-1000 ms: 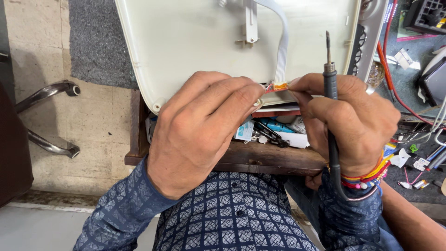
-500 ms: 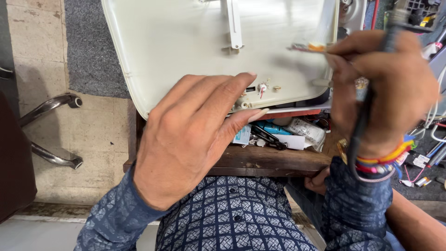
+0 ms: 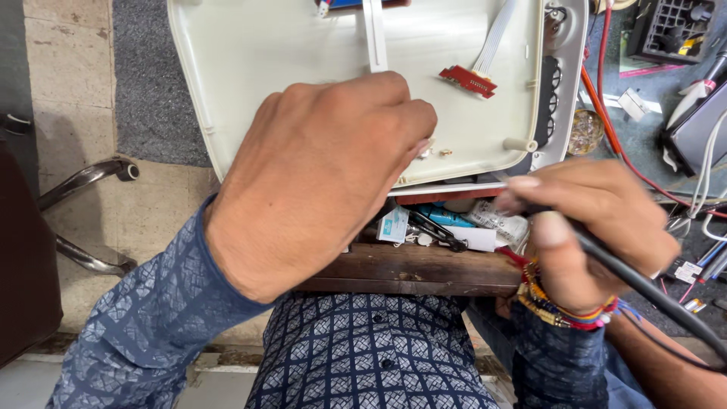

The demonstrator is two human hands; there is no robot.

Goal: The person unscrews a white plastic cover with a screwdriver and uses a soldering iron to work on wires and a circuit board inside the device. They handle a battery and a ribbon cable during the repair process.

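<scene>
The cream plastic housing panel [image 3: 303, 68] lies inner side up across the top of the brown wooden drawer [image 3: 413, 269]. The left hand [image 3: 318, 174] rests on its near edge, fingers curled together, pinching at a small fitting there. The right hand [image 3: 591, 227], just beside the panel's corner, is clamped around a black corded soldering iron [image 3: 644, 284]. A small red circuit board [image 3: 468, 80] on a white ribbon cable [image 3: 494, 39] lies on the panel.
</scene>
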